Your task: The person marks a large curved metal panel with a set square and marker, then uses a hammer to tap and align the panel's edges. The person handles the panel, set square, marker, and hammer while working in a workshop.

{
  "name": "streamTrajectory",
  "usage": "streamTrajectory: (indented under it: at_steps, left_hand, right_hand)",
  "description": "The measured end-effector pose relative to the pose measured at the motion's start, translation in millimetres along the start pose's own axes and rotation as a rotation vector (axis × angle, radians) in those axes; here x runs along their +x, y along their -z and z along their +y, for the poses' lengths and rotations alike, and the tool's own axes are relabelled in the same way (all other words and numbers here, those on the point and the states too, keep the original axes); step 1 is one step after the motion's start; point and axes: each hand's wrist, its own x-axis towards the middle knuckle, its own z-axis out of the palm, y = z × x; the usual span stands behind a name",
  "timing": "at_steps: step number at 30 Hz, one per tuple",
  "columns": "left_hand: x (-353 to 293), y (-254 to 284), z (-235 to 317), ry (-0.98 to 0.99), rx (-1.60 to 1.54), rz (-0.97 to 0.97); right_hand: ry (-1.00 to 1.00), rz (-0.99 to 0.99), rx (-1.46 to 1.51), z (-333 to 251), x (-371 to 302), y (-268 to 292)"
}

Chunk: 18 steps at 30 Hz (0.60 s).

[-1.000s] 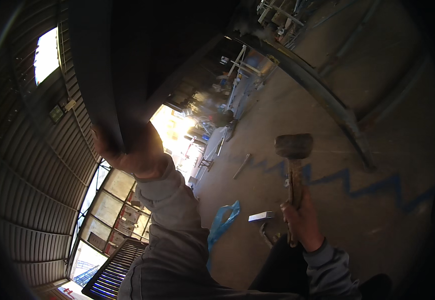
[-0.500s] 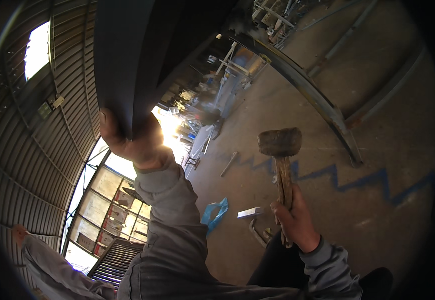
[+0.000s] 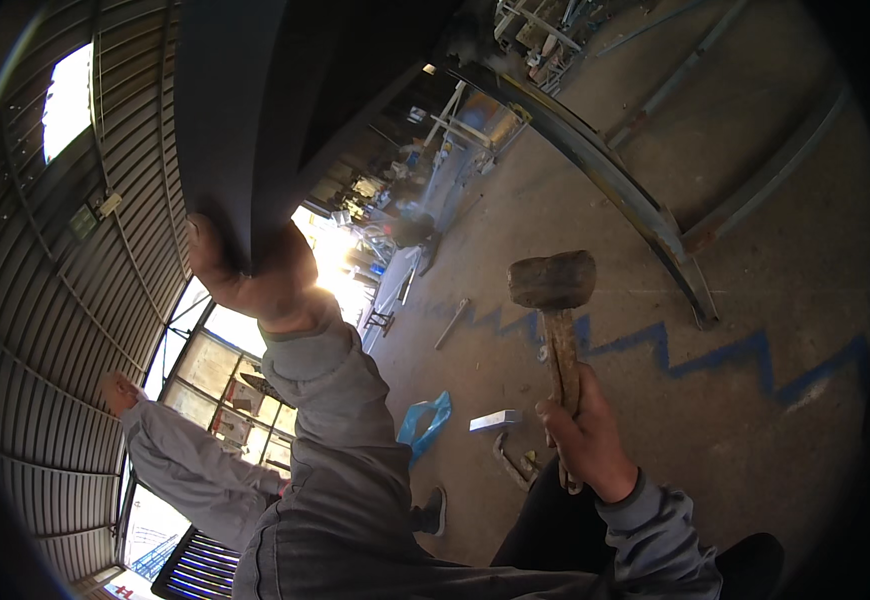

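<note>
In my right hand [image 3: 597, 440] is the worn wooden handle of a mallet [image 3: 553, 280]. Its dark, blocky head points up, away from my fist, and touches nothing. My left arm reaches up, and the left hand [image 3: 260, 285] grips the lower end of a long dark panel [image 3: 225, 120] with a folded edge. The thumb lies on its left side; the other fingers go behind the edge, partly hidden. The panel's upper end runs out of the picture.
A co-worker's hand [image 3: 120, 393] and grey sleeve [image 3: 190, 465] are at the left, with a shoe [image 3: 437, 510] below. Curved metal beams [image 3: 595, 165] stand at the right. On the floor lie a blue plastic bag [image 3: 423, 428], a white box [image 3: 495, 421] and a clamp-like metal piece [image 3: 512, 463].
The co-worker's hand and sleeve have moved up and to the right, and a shoe has come into view. My two hands keep their grips, with the whole view shifted slightly.
</note>
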Motion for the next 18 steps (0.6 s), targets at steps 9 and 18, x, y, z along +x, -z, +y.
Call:
streamTrajectory:
  at_steps: [9, 18]
  left_hand:
    - [1.4, 2.8, -0.9, -0.025, 0.004, 0.021]
    - [2.7, 0.9, -1.7, -0.01, 0.02, 0.028]
  right_hand:
    - [-0.017, 0.007, -0.033, 0.0, -1.8, 1.3]
    - [-0.017, -0.006, -0.033, -7.7, -7.2, -0.4]
